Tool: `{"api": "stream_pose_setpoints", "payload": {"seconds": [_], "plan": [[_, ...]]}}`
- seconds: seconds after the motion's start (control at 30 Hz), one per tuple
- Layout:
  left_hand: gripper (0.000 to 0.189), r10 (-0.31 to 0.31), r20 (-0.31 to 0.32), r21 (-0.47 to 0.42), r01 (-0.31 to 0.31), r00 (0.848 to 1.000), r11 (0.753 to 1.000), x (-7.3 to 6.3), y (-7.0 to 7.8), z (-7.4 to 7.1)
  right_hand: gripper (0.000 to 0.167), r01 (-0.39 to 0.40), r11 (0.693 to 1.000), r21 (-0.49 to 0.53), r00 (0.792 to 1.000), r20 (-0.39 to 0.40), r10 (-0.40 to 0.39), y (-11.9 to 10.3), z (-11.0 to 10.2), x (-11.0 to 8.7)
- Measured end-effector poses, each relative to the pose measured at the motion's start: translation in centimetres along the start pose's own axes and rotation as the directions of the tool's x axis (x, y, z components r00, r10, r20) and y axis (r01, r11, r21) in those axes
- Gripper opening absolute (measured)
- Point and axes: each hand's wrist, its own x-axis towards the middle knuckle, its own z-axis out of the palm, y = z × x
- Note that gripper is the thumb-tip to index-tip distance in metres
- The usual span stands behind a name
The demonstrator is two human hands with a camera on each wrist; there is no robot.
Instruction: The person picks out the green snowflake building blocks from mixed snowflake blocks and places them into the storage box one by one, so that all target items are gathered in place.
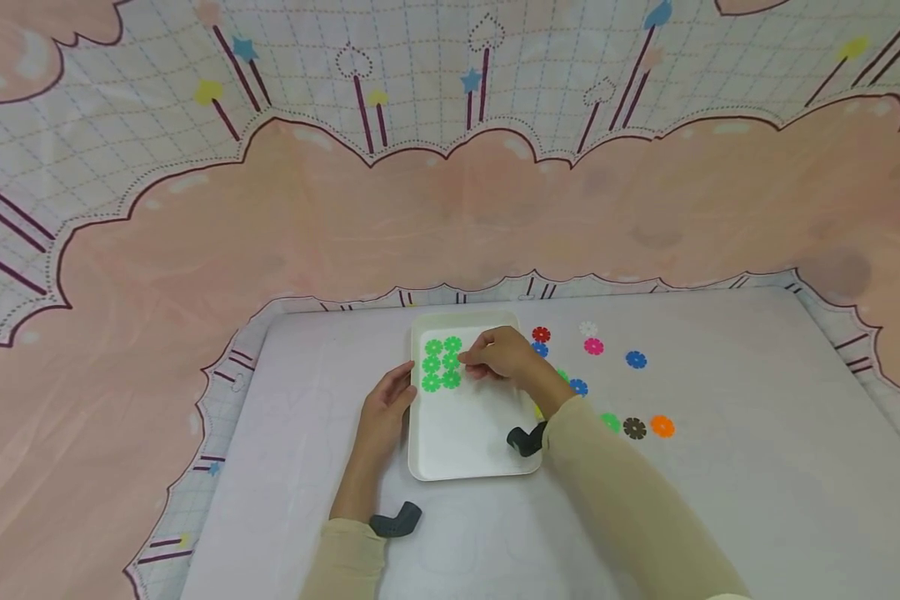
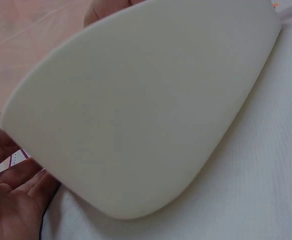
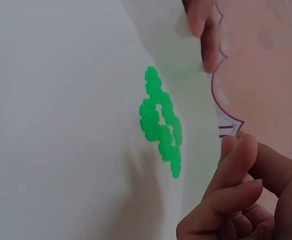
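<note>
Near the tray's inner right side, my right hand (image 1: pixel 499 353) hovers with bent fingers. Its fingertips are beside the nearest of several green flower-shaped discs (image 1: pixel 431 382), and no piece shows between them. The discs lie in two columns in the upper left of a white tray (image 1: pixel 471 442). At the tray's left rim, my left hand (image 1: pixel 384 406) touches the edge with fairly straight fingers and thumb. In the left wrist view, this hand (image 2: pixel 21 200) is beside the tray's outer wall (image 2: pixel 141 110). The right wrist view shows the right hand's bent fingers (image 3: pixel 230 195) apart from the green cluster (image 3: pixel 153 120).
Loose discs lie right of the tray, among them a red disc (image 1: pixel 542 334), a pink disc (image 1: pixel 594 346), a blue disc (image 1: pixel 636 360), a dark disc (image 1: pixel 634 428) and an orange disc (image 1: pixel 662 427). The right forearm partly covers others. A white cloth (image 1: pixel 307 367) lies beneath.
</note>
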Motion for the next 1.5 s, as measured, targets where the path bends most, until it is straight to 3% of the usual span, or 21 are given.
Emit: {"api": "stream_pose_setpoints", "payload": {"seconds": [0.27, 0.47, 0.73, 0.9, 1.07, 1.2, 1.4, 1.5], "plan": [[0.042, -0.011, -0.007, 0.014, 0.011, 1.0, 1.0, 0.0, 0.0, -0.1, 0.023, 0.03, 0.997, -0.075, 1.0, -0.005, -0.03, -1.3, -2.6, -1.6], [0.041, -0.009, -0.011, 0.025, 0.01, 1.0, 1.0, 0.0, 0.0, -0.1, 0.028, 0.091, 0.984, -0.155, 0.996, 0.006, -0.091, -0.9, -5.3, -3.2], [0.04, -0.02, -0.013, 0.045, 0.02, 1.0, 0.999, 0.1, 0.1, -0.1, 0.026, 0.149, 0.956, -0.254, 0.989, 0.031, -0.146, 1.4, -8.9, -4.8], [0.042, -0.045, -0.011, 0.054, 0.045, 0.999, 0.997, 0.1, 0.5, 0.0, 0.022, 0.159, 0.91, -0.383, 0.987, 0.078, -0.14, 3.0, -11.0, -5.7], [0.044, -0.06, -0.006, 0.054, 0.061, 0.998, 0.997, -0.5, 1.9, 0.3, 0.022, 0.158, 0.874, -0.46, 0.986, 0.116, -0.118, 4.6, -12.6, -6.5], [0.043, -0.059, -0.004, 0.042, 0.059, 0.998, 0.997, -1.0, 2.7, 0.4, 0.027, 0.156, 0.861, -0.485, 0.986, 0.124, -0.109, 6.2, -13.7, -7.0], [0.041, -0.062, -0.018, 0.038, 0.063, 0.998, 0.997, -0.6, 1.6, 0.3, 0.031, 0.115, 0.849, -0.516, 0.992, 0.098, -0.075, 8.5, -14.8, -7.6], [0.041, -0.065, -0.021, 0.044, 0.066, 0.998, 0.997, -0.7, 1.8, 0.3, 0.03, 0.076, 0.851, -0.52, 0.996, 0.075, -0.043, 9.5, -15.2, -7.8]]}}
